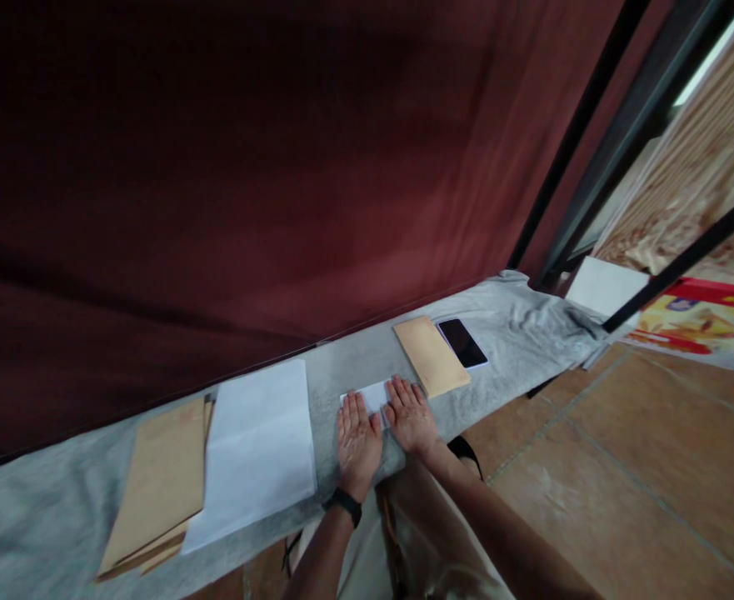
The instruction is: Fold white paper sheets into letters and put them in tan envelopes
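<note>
Broadly, the grey-clothed worktop [60, 508] carries white sheets [260, 446] and brown envelopes [157, 483] toward its left end, another envelope [432, 356] and a phone [462, 342] toward its right. Mid-front edge, the folded white paper [371, 394] lies under both hands: left hand [357, 437] and right hand [411, 415] flat, fingers spread, gripping nothing. It looks light, limp and crease-prone, best pinched at a free corner.

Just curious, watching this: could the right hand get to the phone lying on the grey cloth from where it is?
Probably yes. The right hand rests flat on folded white paper; only a flat brown envelope lies between it and the phone.
</note>
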Tool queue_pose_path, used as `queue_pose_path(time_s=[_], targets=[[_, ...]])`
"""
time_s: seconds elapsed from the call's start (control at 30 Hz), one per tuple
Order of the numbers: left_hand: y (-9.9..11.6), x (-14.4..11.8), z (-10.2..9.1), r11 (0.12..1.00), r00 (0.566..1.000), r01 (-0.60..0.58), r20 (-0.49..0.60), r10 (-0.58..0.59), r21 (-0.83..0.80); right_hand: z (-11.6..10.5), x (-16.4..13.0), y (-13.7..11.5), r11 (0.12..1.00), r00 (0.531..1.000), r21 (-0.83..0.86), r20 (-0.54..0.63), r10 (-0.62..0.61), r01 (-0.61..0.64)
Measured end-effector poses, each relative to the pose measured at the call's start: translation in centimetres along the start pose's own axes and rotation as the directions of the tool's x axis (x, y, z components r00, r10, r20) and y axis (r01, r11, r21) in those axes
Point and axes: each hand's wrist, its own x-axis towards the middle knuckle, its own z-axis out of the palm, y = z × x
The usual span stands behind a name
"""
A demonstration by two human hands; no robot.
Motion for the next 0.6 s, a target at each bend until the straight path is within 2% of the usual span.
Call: queue_pose_path(time_s=[0.13, 0.43, 0.6], targets=[[0.0, -0.3, -0.1, 1.000, 0.999, -0.008, -0.039, 0.007, -0.029, 0.5, -0.1, 0.1, 1.000, 1.000, -0.011, -0.024, -0.012, 0.012], [0.3, -0.1, -0.2, 0.999, 0.999, 0.008, 0.033, -0.009, 0.038, -0.1, -0.1, 0.0, 0.999, 0.999, 0.040, -0.040, -0.006, 0.007], [-0.2, -0.2, 0.3, 1.000, 0.999, -0.017, 0.052, 0.015, 0.027, -0.5, -0.4, -1.9, 0.984, 0.992, 0.128, 0.005, -0.127, 0.125]])
